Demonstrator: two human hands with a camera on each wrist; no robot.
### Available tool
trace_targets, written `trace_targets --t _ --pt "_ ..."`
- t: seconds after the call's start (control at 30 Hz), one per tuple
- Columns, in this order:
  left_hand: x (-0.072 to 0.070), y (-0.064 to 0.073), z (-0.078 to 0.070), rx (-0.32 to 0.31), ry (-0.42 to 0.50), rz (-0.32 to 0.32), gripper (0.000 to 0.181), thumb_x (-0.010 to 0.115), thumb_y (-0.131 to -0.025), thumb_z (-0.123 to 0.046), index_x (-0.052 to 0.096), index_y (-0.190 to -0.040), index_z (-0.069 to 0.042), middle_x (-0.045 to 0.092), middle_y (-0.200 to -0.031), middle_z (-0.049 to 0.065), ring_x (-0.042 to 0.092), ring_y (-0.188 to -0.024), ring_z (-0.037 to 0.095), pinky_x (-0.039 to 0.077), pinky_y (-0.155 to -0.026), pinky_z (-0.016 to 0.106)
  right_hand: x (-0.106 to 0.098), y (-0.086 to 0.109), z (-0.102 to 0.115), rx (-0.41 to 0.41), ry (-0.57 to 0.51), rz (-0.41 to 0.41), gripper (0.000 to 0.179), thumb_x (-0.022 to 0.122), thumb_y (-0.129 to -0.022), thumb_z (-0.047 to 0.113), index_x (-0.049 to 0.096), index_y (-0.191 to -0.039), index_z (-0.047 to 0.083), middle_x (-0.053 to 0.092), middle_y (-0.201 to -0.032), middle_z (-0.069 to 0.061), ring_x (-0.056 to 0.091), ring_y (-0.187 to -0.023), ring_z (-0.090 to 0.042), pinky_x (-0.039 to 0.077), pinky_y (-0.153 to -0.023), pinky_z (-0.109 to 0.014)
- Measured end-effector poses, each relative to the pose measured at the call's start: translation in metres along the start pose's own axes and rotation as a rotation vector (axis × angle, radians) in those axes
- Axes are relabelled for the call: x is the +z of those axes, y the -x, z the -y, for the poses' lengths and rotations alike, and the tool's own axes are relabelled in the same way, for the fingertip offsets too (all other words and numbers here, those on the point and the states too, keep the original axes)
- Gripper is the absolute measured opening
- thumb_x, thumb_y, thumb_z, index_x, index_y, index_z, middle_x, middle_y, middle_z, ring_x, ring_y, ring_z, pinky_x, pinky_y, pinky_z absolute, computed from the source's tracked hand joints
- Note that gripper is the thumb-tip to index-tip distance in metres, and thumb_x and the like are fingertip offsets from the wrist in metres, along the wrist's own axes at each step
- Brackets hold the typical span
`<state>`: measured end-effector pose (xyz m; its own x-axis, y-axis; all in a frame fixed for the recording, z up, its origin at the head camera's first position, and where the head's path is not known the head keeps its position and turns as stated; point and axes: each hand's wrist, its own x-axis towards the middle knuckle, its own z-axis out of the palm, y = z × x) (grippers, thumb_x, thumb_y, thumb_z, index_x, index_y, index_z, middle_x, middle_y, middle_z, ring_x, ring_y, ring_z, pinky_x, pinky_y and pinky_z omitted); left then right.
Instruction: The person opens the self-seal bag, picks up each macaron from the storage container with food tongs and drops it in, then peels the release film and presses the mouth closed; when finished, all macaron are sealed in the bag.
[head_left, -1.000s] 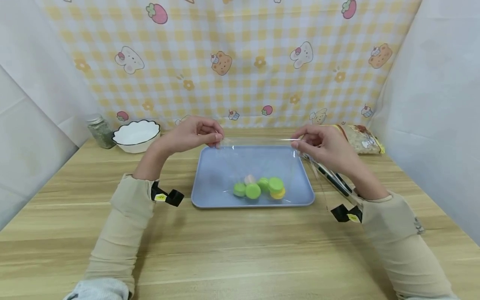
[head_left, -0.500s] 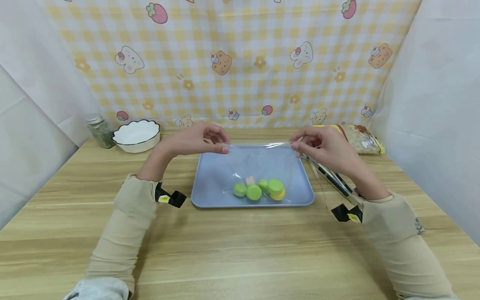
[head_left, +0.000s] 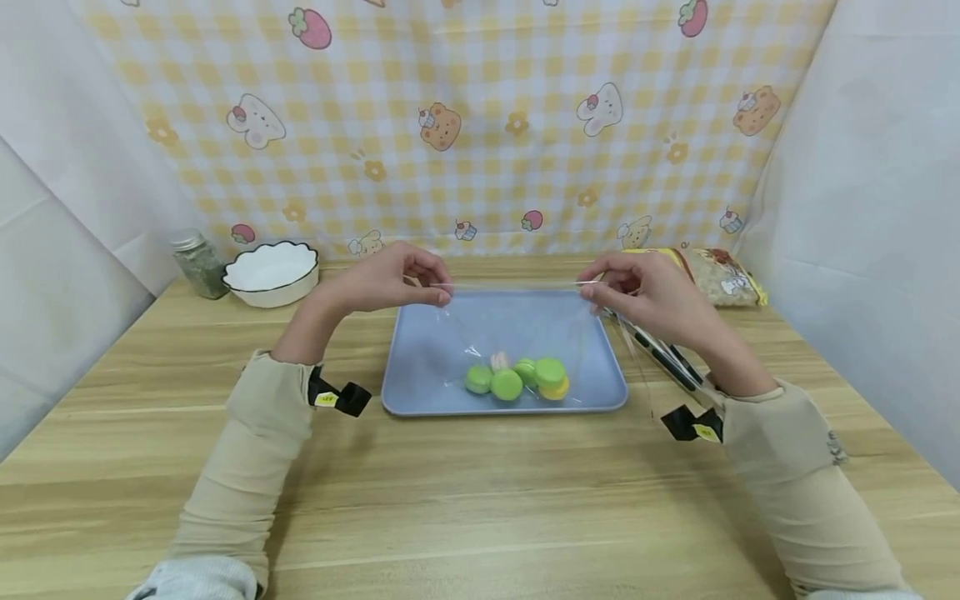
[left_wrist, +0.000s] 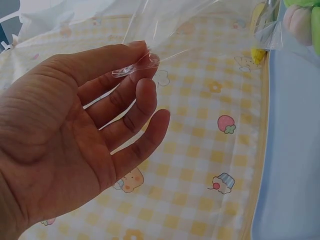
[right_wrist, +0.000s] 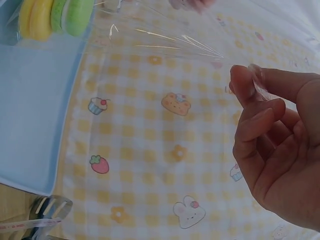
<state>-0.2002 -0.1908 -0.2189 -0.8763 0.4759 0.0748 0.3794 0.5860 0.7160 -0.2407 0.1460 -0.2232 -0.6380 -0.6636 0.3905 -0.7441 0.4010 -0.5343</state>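
Observation:
Both hands stretch the top edge of a clear plastic bag (head_left: 517, 321) between them, above a light blue tray (head_left: 420, 392). At the bag's left corner, my left hand (head_left: 393, 279) pinches the film between thumb and index finger, its other fingers loosely bent. The opposite corner is pinched the same way by my right hand (head_left: 645, 287). Several macarons, among them a green macaron (head_left: 507, 384), a pale pink macaron (head_left: 499, 360) and a yellow macaron (head_left: 555, 390), sit grouped at the bag's low end near the tray's front. In the right wrist view, a green macaron (right_wrist: 74, 17) shows through the film.
Tongs (head_left: 667, 360) lie right of the tray, partly under my right forearm. A printed food packet (head_left: 723, 279) is behind that hand. At the back left stand a white scalloped bowl (head_left: 272, 279) and a glass jar (head_left: 199, 265) of dried green bits. A checked cloth (head_left: 480, 183) hangs behind.
My left hand has come slightly down and to the right, and the bag's top edge sits a little lower. The right hand and the macarons have hardly moved.

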Motion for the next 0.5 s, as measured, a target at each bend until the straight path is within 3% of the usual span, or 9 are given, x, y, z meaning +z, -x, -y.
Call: trace_targets --t 0.27,0.5 --pt "0.0021 -0.0001 0.0003 0.001 -0.029 -0.006 0.016 0.065 -0.088 -0.014 0.065 -0.097 0.000 0.066 -0.088 0.012 0.060 -0.083 0.021 0.048 -0.083 0.036 0.0063 -0.0035 -0.0005 0.026 -0.007 0.167 0.028 0.065 -0.088 0.028 0.067 -0.106 0.007 0.065 -0.084 -0.001 0.043 -0.051 -0.013 0.035 -0.047 -0.025" --pt "0.0023 -0.0003 -0.0018 0.004 -0.036 -0.014 0.012 0.066 -0.088 -0.014 0.066 -0.094 -0.003 0.066 -0.086 0.009 0.060 -0.082 0.020 0.047 -0.084 0.036 0.0088 -0.0030 -0.0030 0.003 0.005 0.132 0.016 0.064 -0.089 0.024 0.069 -0.094 0.009 0.068 -0.086 -0.002 0.053 -0.066 -0.015 0.042 -0.055 -0.026"
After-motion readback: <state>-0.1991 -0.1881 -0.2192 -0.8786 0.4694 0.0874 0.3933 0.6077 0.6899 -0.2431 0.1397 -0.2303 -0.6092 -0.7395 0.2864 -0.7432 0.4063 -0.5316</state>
